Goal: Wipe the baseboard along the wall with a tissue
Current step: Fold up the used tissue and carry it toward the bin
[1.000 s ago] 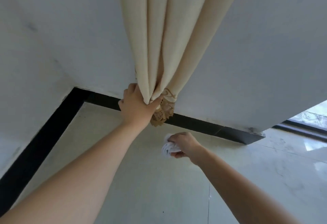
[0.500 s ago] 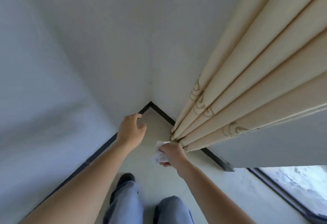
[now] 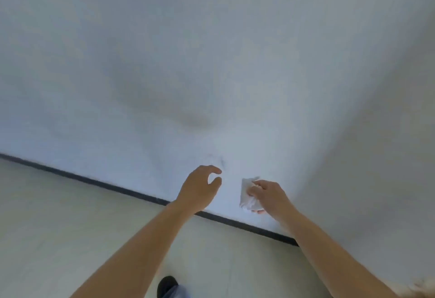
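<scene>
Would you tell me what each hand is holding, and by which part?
The right hand grips the crumpled tissue by its right side; the left hand holds nothing.

A bare indoor room, likely a home: a plain white wall [image 3: 211,62] at twelve o'clock meets a pale tiled floor [image 3: 70,238] along a dark baseboard [image 3: 94,181].

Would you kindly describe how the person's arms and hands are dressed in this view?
Both forearms are bare up to the frame's bottom edge, with no sleeves in sight. The left hand and right hand wear no gloves, and no watch, ring or bracelet shows. The picture is somewhat blurred, so fine details cannot be told.
</scene>
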The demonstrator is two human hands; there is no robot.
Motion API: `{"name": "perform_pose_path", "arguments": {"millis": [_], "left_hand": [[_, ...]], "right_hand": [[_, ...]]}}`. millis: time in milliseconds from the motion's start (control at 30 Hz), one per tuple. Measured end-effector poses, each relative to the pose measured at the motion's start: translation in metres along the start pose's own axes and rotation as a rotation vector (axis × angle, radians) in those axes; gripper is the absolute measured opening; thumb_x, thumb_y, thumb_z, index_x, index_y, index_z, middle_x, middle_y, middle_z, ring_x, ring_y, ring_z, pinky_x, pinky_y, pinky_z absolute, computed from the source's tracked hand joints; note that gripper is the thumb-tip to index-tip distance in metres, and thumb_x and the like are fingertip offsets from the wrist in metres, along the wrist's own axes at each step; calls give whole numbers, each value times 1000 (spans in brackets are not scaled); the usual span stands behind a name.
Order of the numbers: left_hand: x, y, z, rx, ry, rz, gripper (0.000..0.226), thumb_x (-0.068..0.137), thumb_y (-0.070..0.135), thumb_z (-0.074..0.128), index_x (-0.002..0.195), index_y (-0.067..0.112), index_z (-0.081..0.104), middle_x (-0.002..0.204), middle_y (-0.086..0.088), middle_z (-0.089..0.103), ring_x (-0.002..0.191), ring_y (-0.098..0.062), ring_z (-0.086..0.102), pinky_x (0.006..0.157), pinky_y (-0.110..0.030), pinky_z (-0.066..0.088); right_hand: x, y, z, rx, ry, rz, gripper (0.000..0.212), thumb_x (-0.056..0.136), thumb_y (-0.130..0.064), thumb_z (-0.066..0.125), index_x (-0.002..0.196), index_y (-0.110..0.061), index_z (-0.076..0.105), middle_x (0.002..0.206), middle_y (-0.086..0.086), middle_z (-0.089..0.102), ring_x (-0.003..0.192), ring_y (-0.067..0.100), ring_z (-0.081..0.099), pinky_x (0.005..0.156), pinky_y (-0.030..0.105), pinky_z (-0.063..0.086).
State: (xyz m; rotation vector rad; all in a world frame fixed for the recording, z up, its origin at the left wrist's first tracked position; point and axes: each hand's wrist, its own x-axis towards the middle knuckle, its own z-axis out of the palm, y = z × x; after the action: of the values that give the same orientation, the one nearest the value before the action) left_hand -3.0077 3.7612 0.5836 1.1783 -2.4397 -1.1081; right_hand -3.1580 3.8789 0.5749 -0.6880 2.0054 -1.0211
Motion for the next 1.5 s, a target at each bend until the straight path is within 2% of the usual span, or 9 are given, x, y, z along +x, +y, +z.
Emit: {"name": "perform_pose_path", "arguments": {"millis": [233,400,533,767,900,1100,1333,1400,1500], "left_hand": [[-103,-155,-155,-99,328,-314,26,99,26,48,122,25,58,128,7,53,92,-2,52,83,-17,37],[-180,-288,-270,-105,531,-498,28,100,27,47,125,24,57,134,3,51,112,-8,49,89,-16,33],[-243,-382,-353,-167,667,-628,26,99,25,48,122,24,59,133,4,53,110,-7,48,88,-16,31],[-309,-508,-478,-489,930,-821,22,96,25,52,111,19,68,120,1,65,108,-15,59,88,-25,44],[-297,-562,-545,-982,969,-786,31,96,36,54,102,11,70,99,-4,74,89,-18,71,83,-32,56],[-257,-678,-657,-1107,1019,-675,31,91,40,62,109,15,70,101,-1,74,95,-18,71,86,-33,55],[-235,-800,-802,-1280,1164,-634,30,98,36,52,114,14,66,109,-4,72,99,-19,68,76,-30,54],[-232,-837,-842,-1364,1214,-624,32,99,36,49,114,13,65,110,-6,71,99,-20,67,76,-32,53],[-229,-902,-899,-1497,1277,-583,35,101,39,45,113,12,63,108,-7,72,96,-23,68,76,-36,53]], "right_hand": [[-9,-121,199,-154,-391,-259,14,87,-10,52,85,-7,65,77,4,58,68,16,54,54,21,46],[-32,-204,390,-248,-655,-397,28,83,-7,55,60,-24,53,65,-2,50,62,15,50,50,21,42],[-63,-262,548,-295,-774,-519,12,85,-15,58,86,-24,65,81,1,63,80,20,61,67,34,53],[-102,-330,745,-391,-879,-729,25,83,-24,63,108,-20,62,91,-9,63,77,9,61,61,18,45],[-89,-378,837,-454,-915,-862,28,79,-27,68,105,-25,58,92,-12,63,73,6,62,56,14,45],[-39,-468,984,-427,-1098,-845,51,64,-15,76,110,-23,59,97,-7,66,84,8,68,77,32,58],[1,-589,1157,-279,-1100,-725,16,79,-20,69,80,-5,67,75,10,67,69,22,62,69,38,51],[5,-618,1211,-257,-1084,-709,21,79,-19,70,75,2,64,68,8,60,63,17,53,61,30,42],[8,-655,1298,-259,-1102,-686,5,74,-5,70,77,-7,68,75,2,62,66,13,54,59,19,41]]}}
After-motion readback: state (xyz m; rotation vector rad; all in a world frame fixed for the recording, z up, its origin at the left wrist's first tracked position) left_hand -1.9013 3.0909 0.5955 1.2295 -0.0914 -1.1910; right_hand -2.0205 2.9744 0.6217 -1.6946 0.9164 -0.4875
